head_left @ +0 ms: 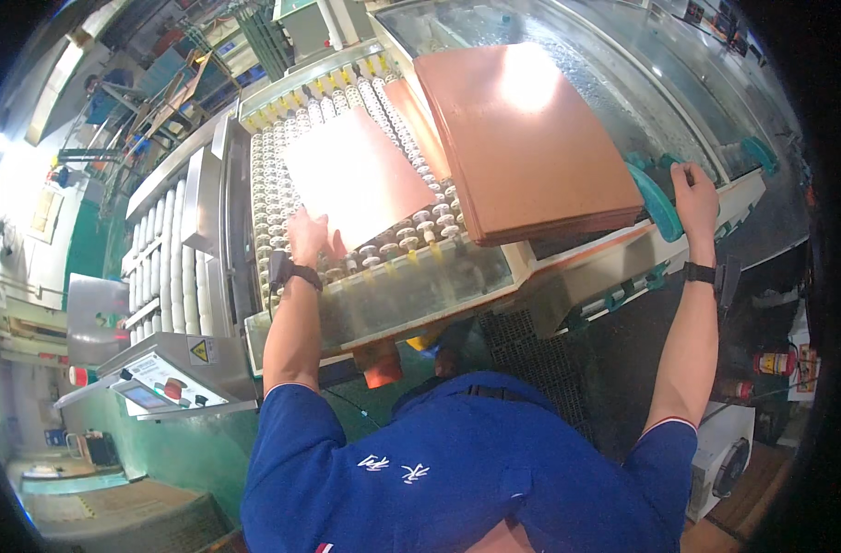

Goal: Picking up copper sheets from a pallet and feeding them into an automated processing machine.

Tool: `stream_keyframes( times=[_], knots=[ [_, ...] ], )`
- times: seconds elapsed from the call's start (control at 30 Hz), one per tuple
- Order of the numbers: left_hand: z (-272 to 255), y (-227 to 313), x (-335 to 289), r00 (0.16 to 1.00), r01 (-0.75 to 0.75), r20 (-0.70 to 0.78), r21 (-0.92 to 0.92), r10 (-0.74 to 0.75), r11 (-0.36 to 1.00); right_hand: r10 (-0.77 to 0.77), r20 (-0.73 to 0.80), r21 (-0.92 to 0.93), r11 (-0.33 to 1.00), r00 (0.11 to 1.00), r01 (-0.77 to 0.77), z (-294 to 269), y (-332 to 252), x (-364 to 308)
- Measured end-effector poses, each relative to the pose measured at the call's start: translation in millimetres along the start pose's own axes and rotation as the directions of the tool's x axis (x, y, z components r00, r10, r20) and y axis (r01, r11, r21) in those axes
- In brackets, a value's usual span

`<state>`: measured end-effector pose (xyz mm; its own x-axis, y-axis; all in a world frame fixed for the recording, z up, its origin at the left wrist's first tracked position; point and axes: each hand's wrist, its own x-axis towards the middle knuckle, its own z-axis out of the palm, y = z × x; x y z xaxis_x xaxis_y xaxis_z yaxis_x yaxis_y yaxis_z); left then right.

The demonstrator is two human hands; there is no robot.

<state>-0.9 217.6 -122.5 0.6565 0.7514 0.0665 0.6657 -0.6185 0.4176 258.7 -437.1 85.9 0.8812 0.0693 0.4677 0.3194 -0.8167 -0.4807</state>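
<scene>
A bright copper sheet lies tilted on a bed of white rollers. My left hand is at the sheet's near left corner, fingers stretched out along its edge and touching it. To the right, a thick stack of copper sheets rests on the machine's glass cover. Beyond the stack's right side, my right hand is bent down by a green handle; its fingers are curled together, and what they grip, if anything, is hidden. Another copper sheet shows partly between rollers and stack.
A metal hood and a further set of rollers stand at the left. Below them is a control box with a small screen and knobs. The trough's pale front wall runs before me. A second green handle is at far right.
</scene>
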Motion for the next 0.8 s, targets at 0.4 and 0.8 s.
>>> stream_keyframes(
  times=[0.4, 0.8],
  knots=[
    [-30, 84, -40, 0.983, -0.029, 0.183, 0.238, -0.015, 0.971, -0.094, -0.077, -0.008, 0.996, 0.993, 0.094, 3, 4, -1],
    [-10, 89, -26, 0.975, -0.065, 0.224, 0.204, 0.019, 0.977, -0.036, -0.044, 0.029, 0.999, 0.998, 0.038, 0, -2, -3]
  ],
)
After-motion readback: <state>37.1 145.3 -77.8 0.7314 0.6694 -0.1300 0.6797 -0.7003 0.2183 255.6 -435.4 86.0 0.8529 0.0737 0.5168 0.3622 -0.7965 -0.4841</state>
